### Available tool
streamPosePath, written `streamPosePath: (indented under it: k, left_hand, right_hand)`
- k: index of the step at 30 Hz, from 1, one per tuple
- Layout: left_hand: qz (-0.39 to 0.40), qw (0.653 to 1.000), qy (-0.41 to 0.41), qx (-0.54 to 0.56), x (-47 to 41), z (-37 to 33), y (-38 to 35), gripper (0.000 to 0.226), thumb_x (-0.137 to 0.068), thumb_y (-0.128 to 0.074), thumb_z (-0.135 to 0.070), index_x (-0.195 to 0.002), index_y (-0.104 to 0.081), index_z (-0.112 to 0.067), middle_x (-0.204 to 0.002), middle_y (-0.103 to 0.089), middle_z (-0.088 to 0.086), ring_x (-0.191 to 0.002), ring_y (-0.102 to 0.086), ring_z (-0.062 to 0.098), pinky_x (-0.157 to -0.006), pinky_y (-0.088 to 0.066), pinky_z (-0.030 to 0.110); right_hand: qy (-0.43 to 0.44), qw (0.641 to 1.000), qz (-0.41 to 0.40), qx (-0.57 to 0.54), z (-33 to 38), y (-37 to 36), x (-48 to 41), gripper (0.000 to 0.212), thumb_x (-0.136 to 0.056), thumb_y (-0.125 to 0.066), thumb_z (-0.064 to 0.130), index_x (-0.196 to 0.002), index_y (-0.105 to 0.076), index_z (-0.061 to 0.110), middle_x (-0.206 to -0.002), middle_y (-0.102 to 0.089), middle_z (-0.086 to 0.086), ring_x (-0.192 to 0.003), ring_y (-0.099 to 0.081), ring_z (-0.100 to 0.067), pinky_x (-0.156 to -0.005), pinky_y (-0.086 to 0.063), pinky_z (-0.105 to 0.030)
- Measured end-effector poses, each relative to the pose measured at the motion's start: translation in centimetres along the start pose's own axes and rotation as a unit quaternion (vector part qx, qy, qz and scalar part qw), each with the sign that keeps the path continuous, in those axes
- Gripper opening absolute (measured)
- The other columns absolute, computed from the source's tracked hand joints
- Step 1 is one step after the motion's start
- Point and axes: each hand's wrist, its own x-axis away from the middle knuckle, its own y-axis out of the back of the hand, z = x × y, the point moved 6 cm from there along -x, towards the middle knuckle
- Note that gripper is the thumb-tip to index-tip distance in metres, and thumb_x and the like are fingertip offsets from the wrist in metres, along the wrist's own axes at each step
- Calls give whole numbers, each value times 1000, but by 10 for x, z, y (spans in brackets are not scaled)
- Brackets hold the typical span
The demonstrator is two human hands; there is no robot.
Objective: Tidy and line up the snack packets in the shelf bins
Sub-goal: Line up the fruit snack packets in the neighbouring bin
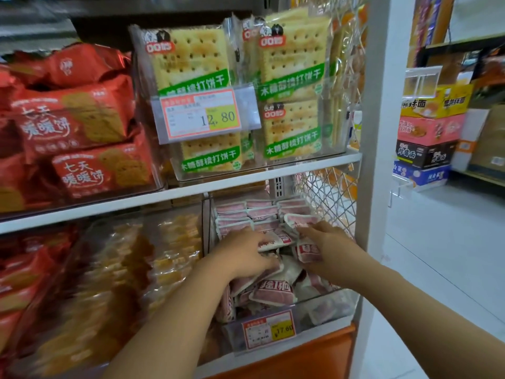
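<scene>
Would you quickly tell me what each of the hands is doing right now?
Left hand: fingers curled over a white-and-pink packet in the lower right bin; a firm grip cannot be told.
Right hand: open, fingertips on the packets.

White shelf post, pale tiled floor, stacked cartons

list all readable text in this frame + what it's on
"12.80": upper price tag; its small print is blurred.
"木糖醇梳打饼干": green band on cracker packets.
"七天暖暖饼": red biscuit packets.
"17.60", roughly: lower price tag, blurred.
Pink-and-white packets under both hands: print too distorted.
Stacked boxes at right: too blurred.
</scene>
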Motion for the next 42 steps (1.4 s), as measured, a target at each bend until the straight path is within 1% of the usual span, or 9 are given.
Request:
streamPosePath:
  k: [7,14,19,23,28,34,38,40,42]
  left_hand:
    - [-50,998,-30,-28,16,-7,-6,42,-92,-53,-40,-132,-48,-28,-123,-43,-1,-106,-52,19,-88,-45,33]
    - [-105,985,-60,-120,30,-9,-6,51,-93,-56,-29,-141,-38,-30,-134,-54,0,-118,-51,23,-95,-43,37]
    - [-167,970,-55,-170,34,-12,-1,54,-86,-55,-8,-136,-48,-28,-111,-65,4,-97,-62,25,-77,-49,36]
    - [-199,967,-46,-151,33,-5,7,47,-86,-52,-1,-120,-60,-34,-99,-68,1,-87,-64,22,-71,-50,34]
    - [-246,960,-72,-115,37,-3,17,28,-92,-53,-14,-111,-65,-31,-108,-67,-8,-96,-63,12,-82,-47,28]
    - [-217,967,-101,-83,44,1,27,24,-92,-54,-20,-107,-69,-31,-108,-67,-13,-99,-59,8,-86,-48,26]
    - [-138,983,-103,-59,49,3,16,22,-89,-61,-17,-104,-71,-30,-101,-69,-14,-86,-61,2,-81,-51,22]
    - [-128,987,-92,-29,50,7,15,24,-89,-62,-17,-107,-70,-29,-101,-69,-14,-84,-61,-1,-78,-51,18]
    - [-116,991,-72,15,51,14,17,26,-90,-61,-19,-113,-67,-28,-102,-69,-14,-81,-59,-5,-73,-45,11]
  right_hand:
    - [17,999,5,32,2,9,20,48,-93,-48,18,-140,-41,25,-133,-42,-4,-111,-55,-25,-94,-45,-32]
    - [32,969,-240,-52,0,41,36,21,-94,-51,15,-106,-69,15,-88,-68,-1,-77,-60,-20,-63,-40,-24]
    - [114,933,-313,-135,15,45,42,29,-80,-64,-7,-93,-75,17,-100,-69,4,-94,-56,-14,-84,-39,-24]
    - [80,940,-296,-151,4,43,38,39,-69,-62,-19,-71,-74,19,-113,-56,4,-112,-49,-26,-90,-31,-28]
    - [15,961,-210,-177,-4,29,32,45,-76,-56,-17,-71,-68,26,-142,-42,-5,-128,-43,-22,-88,-36,-14]
    - [-43,951,-95,-290,-15,20,32,28,-88,-54,2,-94,-74,21,-119,-59,10,-98,-58,-6,-68,-43,-8]
    - [-65,939,-146,-304,-16,23,35,11,-85,-66,20,-79,-75,17,-84,-68,8,-60,-56,4,-54,-40,-8]
    - [-80,941,-181,-273,-17,24,35,7,-80,-73,23,-74,-70,20,-77,-67,5,-64,-58,-4,-54,-40,-11]
    - [-92,944,-182,-259,-16,19,33,19,-75,-77,23,-91,-67,23,-90,-63,3,-77,-60,-13,-59,-41,-16]
